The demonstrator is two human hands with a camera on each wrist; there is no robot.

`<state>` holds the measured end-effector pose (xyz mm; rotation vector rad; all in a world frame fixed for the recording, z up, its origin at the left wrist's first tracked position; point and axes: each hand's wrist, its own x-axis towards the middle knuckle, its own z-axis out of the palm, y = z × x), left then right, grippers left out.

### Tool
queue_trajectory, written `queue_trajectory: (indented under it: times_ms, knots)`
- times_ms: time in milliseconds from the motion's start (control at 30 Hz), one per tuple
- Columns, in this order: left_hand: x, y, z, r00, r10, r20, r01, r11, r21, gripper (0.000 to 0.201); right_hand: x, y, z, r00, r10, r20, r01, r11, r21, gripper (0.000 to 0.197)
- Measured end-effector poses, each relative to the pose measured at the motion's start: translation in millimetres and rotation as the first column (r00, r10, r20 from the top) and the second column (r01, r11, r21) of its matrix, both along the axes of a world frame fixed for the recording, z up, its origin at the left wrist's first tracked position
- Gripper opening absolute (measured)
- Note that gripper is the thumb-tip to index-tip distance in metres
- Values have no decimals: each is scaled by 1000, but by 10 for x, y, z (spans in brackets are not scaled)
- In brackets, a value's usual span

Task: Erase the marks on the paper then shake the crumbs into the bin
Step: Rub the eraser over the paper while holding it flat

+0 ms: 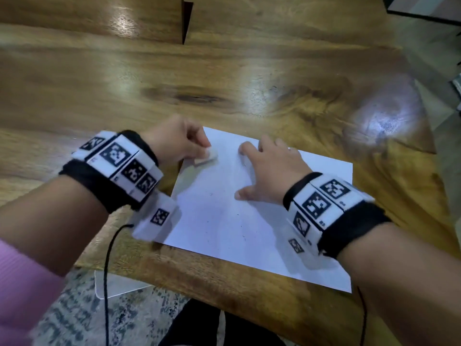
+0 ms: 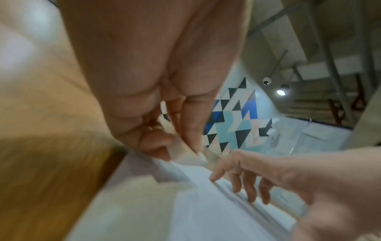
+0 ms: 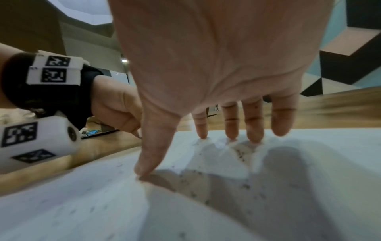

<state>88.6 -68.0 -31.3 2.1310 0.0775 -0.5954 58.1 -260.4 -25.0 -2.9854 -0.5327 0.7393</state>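
A white sheet of paper (image 1: 224,221) lies on the wooden table (image 1: 224,83) near its front edge. My left hand (image 1: 179,143) pinches a white eraser (image 1: 207,157) against the paper's far left corner; the same eraser (image 2: 185,153) shows between thumb and fingertips in the left wrist view. My right hand (image 1: 269,171) lies spread on the sheet with straight fingers (image 3: 230,124) and thumb pressing it down. Small dark crumbs (image 3: 239,153) are scattered over the paper (image 3: 268,195) around that hand. Faint specks and marks (image 1: 243,237) dot the sheet's middle.
The table's front edge (image 1: 224,288) runs just below the paper. Under it show a patterned floor (image 1: 82,318) and a pale clear object (image 1: 119,283). Black cables (image 1: 107,270) hang from both wrist bands. A second wooden tabletop (image 1: 99,16) adjoins at the back.
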Motion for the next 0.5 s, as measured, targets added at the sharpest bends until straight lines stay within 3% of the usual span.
queue_trajectory:
  times_ms: [100, 267, 333, 400, 500]
  knots:
    - [166, -116, 26, 990, 43, 137, -61, 990, 129, 15, 123, 24, -44, 1000, -28, -1, 28, 995, 94, 79]
    - [184, -362, 83, 934, -197, 297, 62, 910, 411, 5, 171, -8, -114, 995, -102, -23, 104, 978, 181, 92]
    - [155, -369, 69, 903, -242, 354, 62, 890, 451, 5, 162, -28, -127, 993, -113, -19, 115, 974, 196, 92]
    - [89, -323, 62, 913, -255, 319, 98, 895, 435, 3, 159, -28, -127, 995, -98, -23, 100, 976, 191, 95]
    - [4, -282, 105, 931, -352, 97, 283, 863, 418, 12, 168, -11, -117, 998, -54, -31, 59, 984, 168, 97]
